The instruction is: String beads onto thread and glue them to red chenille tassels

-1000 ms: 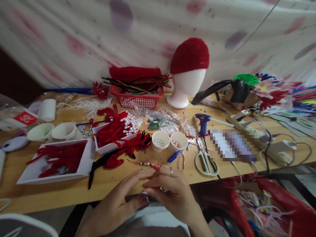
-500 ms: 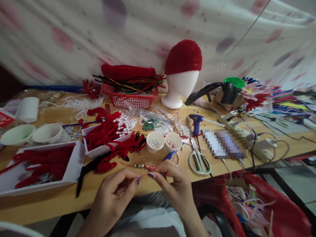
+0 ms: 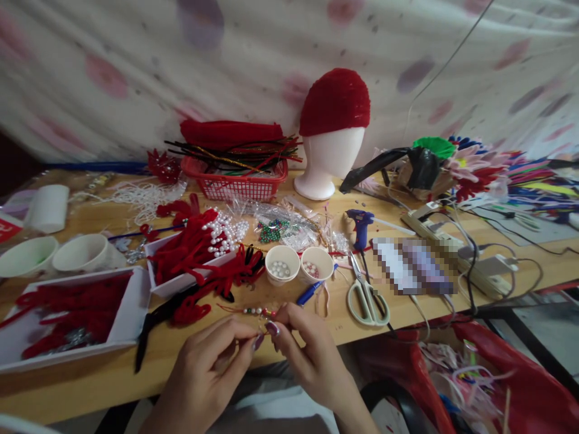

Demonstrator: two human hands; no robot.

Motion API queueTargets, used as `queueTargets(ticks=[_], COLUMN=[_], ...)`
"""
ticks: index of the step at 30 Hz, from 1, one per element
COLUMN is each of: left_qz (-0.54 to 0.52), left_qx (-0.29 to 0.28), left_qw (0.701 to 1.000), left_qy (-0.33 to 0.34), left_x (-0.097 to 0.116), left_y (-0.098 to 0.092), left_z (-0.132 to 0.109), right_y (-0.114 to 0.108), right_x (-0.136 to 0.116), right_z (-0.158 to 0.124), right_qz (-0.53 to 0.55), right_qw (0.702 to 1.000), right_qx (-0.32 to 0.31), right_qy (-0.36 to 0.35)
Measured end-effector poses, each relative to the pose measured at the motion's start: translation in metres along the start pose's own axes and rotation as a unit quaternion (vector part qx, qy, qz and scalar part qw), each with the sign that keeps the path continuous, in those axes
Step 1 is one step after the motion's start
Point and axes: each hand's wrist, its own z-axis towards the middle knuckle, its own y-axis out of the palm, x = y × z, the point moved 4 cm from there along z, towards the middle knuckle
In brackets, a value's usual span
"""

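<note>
Close together near the table's front edge, my left hand (image 3: pixel 212 361) and my right hand (image 3: pixel 312 349) are both closed in a pinch, their fingertips nearly meeting. From my right fingertips a beaded string (image 3: pixel 254 311) with green, white and red beads stretches left, its thin red tail above my left knuckles. What my left thumb and forefinger grip is too fine to make out. Just beyond the hands are a paper cup (image 3: pixel 282 279) of white beads and another cup (image 3: pixel 317 278) with pinkish beads. A blue pen (image 3: pixel 309 293) lies beside my right hand.
Scissors (image 3: pixel 368 304) and a blue glue gun (image 3: pixel 360 226) lie on the right, near a power strip (image 3: pixel 479 274). White boxes (image 3: pixel 136 313) of red fuzzy pieces stand left. Behind are a red basket (image 3: pixel 239 187) and a foam head (image 3: pixel 319 163) wearing a red cap.
My right hand has come slightly left and down, so the fingertips of both hands are closer together. The beaded string has shifted a little left and lower. The view has moved slightly.
</note>
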Motion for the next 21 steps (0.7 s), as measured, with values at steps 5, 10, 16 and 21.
queueTargets(ticks=[5, 10, 16, 21], left_qz=[-0.045, -0.056, -0.001, 0.057], left_qx=[0.033, 0.065, 0.051, 0.053], left_qw=[0.998, 0.99, 0.996, 0.997], left_qy=[-0.034, -0.11, -0.071, -0.009], left_x=[-0.006, -0.02, -0.041, -0.051], left_y=[0.0, -0.003, -0.015, -0.016], left_z=[0.0, -0.005, -0.005, -0.009], right_y=[-0.015, -0.115, -0.216, -0.214], right_x=[0.005, 0.036, 0.104, 0.158], right_z=[-0.005, -0.023, 0.035, 0.085], right_qz=[-0.009, -0.153, -0.308, -0.311], right_qw=[0.998, 0.943, 0.86, 0.869], right_qx=[0.066, 0.284, 0.326, 0.247], right_qy=[-0.009, 0.08, 0.242, 0.296])
